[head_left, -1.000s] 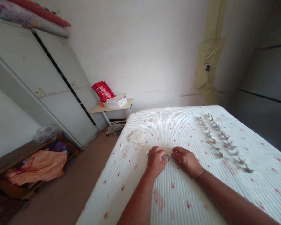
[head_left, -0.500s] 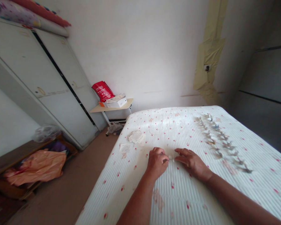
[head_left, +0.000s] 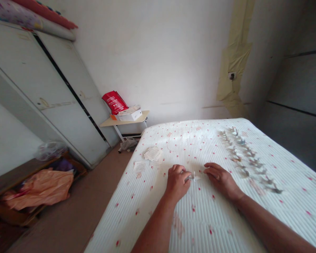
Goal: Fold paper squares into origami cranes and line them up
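Note:
My left hand point(head_left: 178, 180) pinches a small folded paper figure point(head_left: 194, 177) between thumb and fingers, just above the bed. Pale points of the figure stick out to the right of the fingertips; the rest is hidden by the hand. My right hand point(head_left: 221, 178) is a short gap to the right of it, fingers half bent and apart, with nothing visible in them. Two rows of small folded paper birds point(head_left: 256, 162) stand on the bed to the right. On the left lie several loose squares of printed paper point(head_left: 153, 154).
The bed point(head_left: 195, 225) has a white ribbed cover with red spots. Behind it on the left, a small side table point(head_left: 113, 122) bears a red bag point(head_left: 115, 102) and a white box point(head_left: 131, 115). A cabinet point(head_left: 65, 98) and a low shelf with an orange plastic bag point(head_left: 42, 187) are at the left.
My right hand has drawn away to the right from the paper figure. More of the figure now shows at my left fingertips, with its points spread. My left hand has hardly moved.

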Tool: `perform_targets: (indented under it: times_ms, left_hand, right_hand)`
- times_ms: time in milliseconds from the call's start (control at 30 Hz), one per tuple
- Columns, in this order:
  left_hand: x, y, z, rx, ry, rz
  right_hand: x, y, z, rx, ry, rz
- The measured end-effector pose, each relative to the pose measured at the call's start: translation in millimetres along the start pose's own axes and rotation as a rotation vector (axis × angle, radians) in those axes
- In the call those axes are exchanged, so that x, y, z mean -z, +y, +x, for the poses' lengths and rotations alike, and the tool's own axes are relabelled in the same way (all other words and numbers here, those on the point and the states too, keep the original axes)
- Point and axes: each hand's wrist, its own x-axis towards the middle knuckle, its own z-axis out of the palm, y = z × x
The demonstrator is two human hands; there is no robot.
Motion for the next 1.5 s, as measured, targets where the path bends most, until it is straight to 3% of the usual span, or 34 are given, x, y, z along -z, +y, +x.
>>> perform_targets:
  times_ms: [200, 467, 933, 1133, 1300, 1500]
  left_hand:
    - [-2.1, 3, 0, -0.015, -0.013, 0.039]
    - [-3.2, 5, -1, -0.04, -0.022, 0.038]
    - [3.3, 12, -4, -0.099, -0.103, 0.045]
    - [1.5, 21, -9, -0.102, -0.079, 0.086]
    - [0.3, 22, -9, -0.1, -0.057, 0.103]
    - [-4.6, 17, -10, -0.065, -0.069, 0.073]
  right_hand:
    - [2, -13, -1, 0.093, -0.119, 0.005]
    - [3, -35, 7, 0.157, -0.298, -0.216]
    - [6, -25, 18, 0.22, -0.394, -0.21]
    - [8, -23, 11, 0.213, -0.344, -0.201]
    - [12, -28, 5, 0.226, -0.392, -0.213]
    - [10, -36, 7, 0.2, -0.363, -0.249]
